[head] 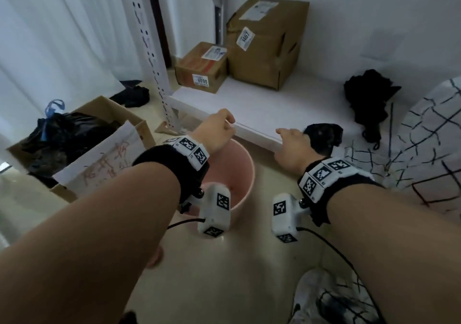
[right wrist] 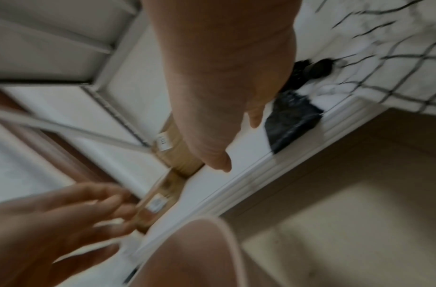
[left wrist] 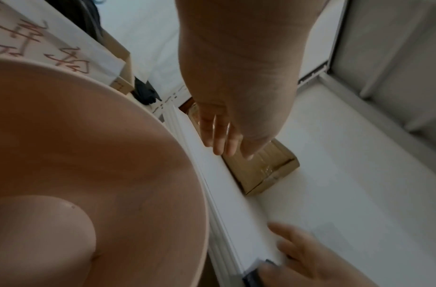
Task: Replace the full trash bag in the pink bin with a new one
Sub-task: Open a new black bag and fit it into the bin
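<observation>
the pink bin (head: 234, 174) stands on the pale floor just in front of a low white shelf (head: 287, 104), and its smooth, round plastic inside shows bare, with no liner. a full black trash bag (head: 64, 134), crinkled and glossy, with a blue tie, sits in an open cardboard box (head: 139, 126) to the left, so the removal looks done. fitting a new bag is what remains. the right hand (head: 291, 146) reaches to the shelf's near edge, its fingers loosely spread and touching a folded black plastic bag (head: 324, 136) that lies there, not yet gripped. the left hand (head: 219, 129) hovers above the bin's far rim, fingers relaxed and slightly curled, holding nothing. two taped brown parcels (head: 267, 44) rest at the far end of the shelf, and a crumpled black cloth (head: 369, 94) lies to the right.
</observation>
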`<state>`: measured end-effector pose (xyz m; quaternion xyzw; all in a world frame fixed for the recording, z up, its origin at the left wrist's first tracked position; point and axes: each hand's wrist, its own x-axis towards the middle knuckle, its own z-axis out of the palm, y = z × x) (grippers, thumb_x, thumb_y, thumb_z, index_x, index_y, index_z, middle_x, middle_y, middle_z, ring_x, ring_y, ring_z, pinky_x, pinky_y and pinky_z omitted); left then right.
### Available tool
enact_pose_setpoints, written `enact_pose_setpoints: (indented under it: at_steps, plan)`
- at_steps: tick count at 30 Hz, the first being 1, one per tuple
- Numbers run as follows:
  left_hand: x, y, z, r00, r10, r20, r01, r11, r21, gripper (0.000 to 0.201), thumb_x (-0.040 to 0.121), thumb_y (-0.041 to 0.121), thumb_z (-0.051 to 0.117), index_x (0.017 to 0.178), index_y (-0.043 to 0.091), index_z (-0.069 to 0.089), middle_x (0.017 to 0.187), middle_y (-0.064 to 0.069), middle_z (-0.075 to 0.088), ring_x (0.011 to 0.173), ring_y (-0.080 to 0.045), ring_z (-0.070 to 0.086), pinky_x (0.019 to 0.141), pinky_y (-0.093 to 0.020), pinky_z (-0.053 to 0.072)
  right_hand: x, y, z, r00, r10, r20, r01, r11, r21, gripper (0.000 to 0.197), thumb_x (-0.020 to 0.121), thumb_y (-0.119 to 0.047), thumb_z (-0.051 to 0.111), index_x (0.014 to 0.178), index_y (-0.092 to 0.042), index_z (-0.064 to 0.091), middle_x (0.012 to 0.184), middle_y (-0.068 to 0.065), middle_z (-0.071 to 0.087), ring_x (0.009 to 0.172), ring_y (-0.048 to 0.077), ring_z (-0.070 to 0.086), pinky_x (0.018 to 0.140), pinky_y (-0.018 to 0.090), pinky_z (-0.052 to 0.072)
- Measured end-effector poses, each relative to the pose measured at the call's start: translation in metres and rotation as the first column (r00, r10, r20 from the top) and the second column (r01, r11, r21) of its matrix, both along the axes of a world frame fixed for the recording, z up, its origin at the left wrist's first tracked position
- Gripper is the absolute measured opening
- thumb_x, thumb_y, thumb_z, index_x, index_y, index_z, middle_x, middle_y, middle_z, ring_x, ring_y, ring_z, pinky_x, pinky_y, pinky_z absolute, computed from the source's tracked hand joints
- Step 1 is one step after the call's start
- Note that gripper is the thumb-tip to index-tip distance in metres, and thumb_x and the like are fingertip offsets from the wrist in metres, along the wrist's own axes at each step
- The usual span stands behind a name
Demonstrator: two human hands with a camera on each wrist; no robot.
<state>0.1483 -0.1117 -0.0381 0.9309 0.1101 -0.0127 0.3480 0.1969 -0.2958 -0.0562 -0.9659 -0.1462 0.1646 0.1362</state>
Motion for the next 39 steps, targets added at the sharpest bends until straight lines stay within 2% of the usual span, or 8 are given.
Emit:
enact_pose_setpoints:
  at_steps: [5,9,14,18,25,29,35,39]
  plan:
    - [0.03,-0.019,-0.011,0.995,-0.1,0.017,0.099,0.994,0.04,0.027,0.094,0.016,0.049,0.119,0.006,0.051,0.111,-0.013,0.061,0.102,-0.027,0.058,0.084,-0.028,0.041,0.032,-0.025,-0.019,0.987,-0.124,0.105,0.142,0.972,-0.189,0.062,0.087,-0.033,0.053,0.143,-0.024,0.029,0.154,0.011,0.02,0.142,0.035,0.014,0.116,0.059,0.006]
    - [0.047,-0.039,-0.016,0.98,-0.192,0.049,0.189,0.98,0.067,0.028,0.094,0.017,0.05,0.12,0.006,0.051,0.112,-0.012,0.061,0.097,-0.025,0.057,0.081,-0.026,0.039,0.046,-0.039,-0.036,0.984,-0.175,-0.023,0.163,0.954,-0.251,0.079,0.082,-0.042,0.062,0.146,-0.036,0.017,0.159,0.008,-0.007,0.144,0.042,-0.003,0.112,0.067,0.007]
    - [0.053,-0.054,-0.03,0.976,-0.216,0.01,0.214,0.973,0.09,0.028,0.095,0.017,0.049,0.12,0.005,0.051,0.113,-0.013,0.061,0.103,-0.027,0.057,0.079,-0.023,0.038,0.042,-0.044,-0.047,0.975,-0.129,-0.181,0.068,0.949,-0.309,0.078,0.087,-0.046,0.057,0.149,-0.038,0.011,0.156,0.011,-0.023,0.142,0.049,-0.002,0.115,0.054,0.012]
    - [0.054,-0.065,-0.041,0.97,-0.244,-0.021,0.245,0.965,0.099,0.028,0.094,0.017,0.049,0.12,0.006,0.051,0.112,-0.013,0.062,0.101,-0.027,0.058,0.081,-0.026,0.04,0.041,-0.048,-0.06,0.982,-0.115,-0.152,0.071,0.961,-0.268,0.075,0.086,-0.036,0.061,0.147,-0.036,0.019,0.158,0.014,-0.015,0.141,0.051,0.006,0.114,0.055,0.017]
    - [0.044,-0.054,-0.039,0.973,-0.231,-0.015,0.232,0.967,0.107,0.025,0.094,0.014,0.048,0.117,0.004,0.053,0.11,-0.014,0.062,0.089,-0.022,0.053,0.082,-0.026,0.04,0.041,-0.046,-0.064,0.986,-0.053,0.16,0.09,0.968,-0.235,0.038,0.085,0.004,0.051,0.123,0.002,0.048,0.129,0.024,0.044,0.119,0.038,0.045,0.094,0.041,0.043]
    - [0.025,-0.025,-0.027,0.988,-0.153,-0.028,0.156,0.981,0.117,0.024,0.094,0.013,0.049,0.116,0.004,0.054,0.105,-0.014,0.061,0.1,-0.028,0.057,0.081,-0.024,0.039,0.039,-0.036,-0.042,0.939,-0.017,0.343,0.074,0.985,-0.153,0.032,0.083,0.006,0.051,0.115,0.003,0.054,0.123,0.023,0.05,0.116,0.038,0.045,0.092,0.041,0.042]
    - [-0.019,0.017,0.02,1.0,-0.017,0.024,0.015,0.995,0.094,0.025,0.094,0.016,0.05,0.116,0.005,0.053,0.096,-0.005,0.055,0.088,-0.022,0.054,0.077,-0.025,0.038,0.022,0.01,0.034,0.921,0.016,0.389,-0.046,0.996,0.07,0.027,0.088,-0.005,0.05,0.115,-0.003,0.056,0.119,0.019,0.056,0.11,0.035,0.052,0.088,0.036,0.043]
    - [-0.058,0.038,0.058,0.987,0.094,0.131,-0.1,0.994,0.045,0.034,0.091,0.022,0.057,0.122,0.009,0.05,0.118,-0.008,0.053,0.091,-0.02,0.053,0.078,-0.027,0.04,-0.014,0.056,0.087,0.948,0.015,0.319,-0.135,0.924,0.357,0.021,0.087,-0.01,0.048,0.105,-0.01,0.057,0.108,0.013,0.062,0.104,0.031,0.056,0.082,0.035,0.043]
